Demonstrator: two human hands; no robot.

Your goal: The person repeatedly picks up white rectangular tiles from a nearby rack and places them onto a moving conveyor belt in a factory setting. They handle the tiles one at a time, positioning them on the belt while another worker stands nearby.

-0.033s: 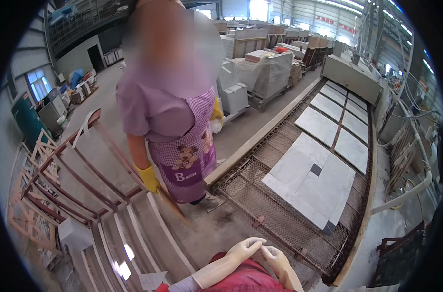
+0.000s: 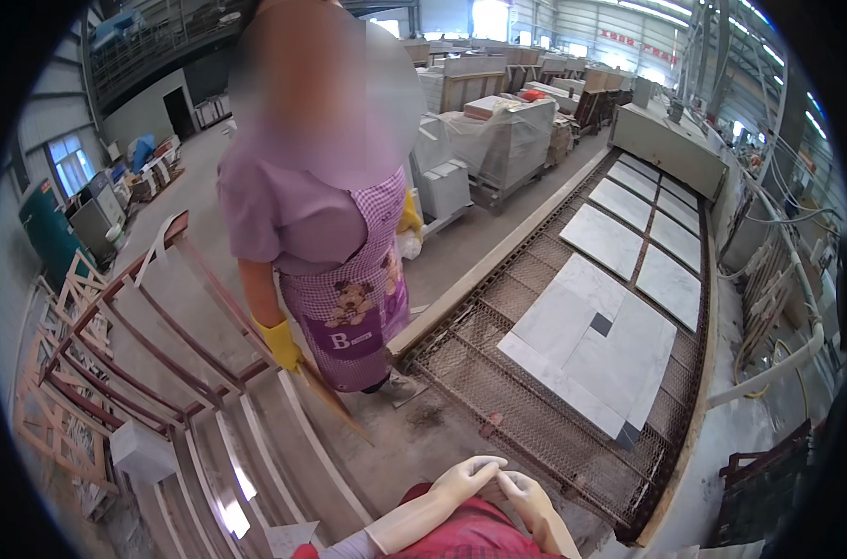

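My left hand (image 2: 474, 475) and my right hand (image 2: 526, 494), both in pale cream gloves, meet in front of my red apron (image 2: 479, 531) at the lower edge. Their fingers are curled and touch near the fingertips, with no object showing between them. Off to the right of my hands lies a group of pale marble tiles (image 2: 572, 363) on a wire-mesh conveyor (image 2: 470, 382). A small dark square tile (image 2: 601, 323) sits within that group, and another dark piece (image 2: 628, 436) fills its near corner.
Ahead stands a co-worker in a purple checked apron (image 2: 349, 307) and yellow gloves, beside a reddish metal rack (image 2: 223, 298). More marble slabs (image 2: 609, 240) lie farther up the conveyor, before a beige machine housing (image 2: 670, 149). A white block (image 2: 144, 452) rests at the left.
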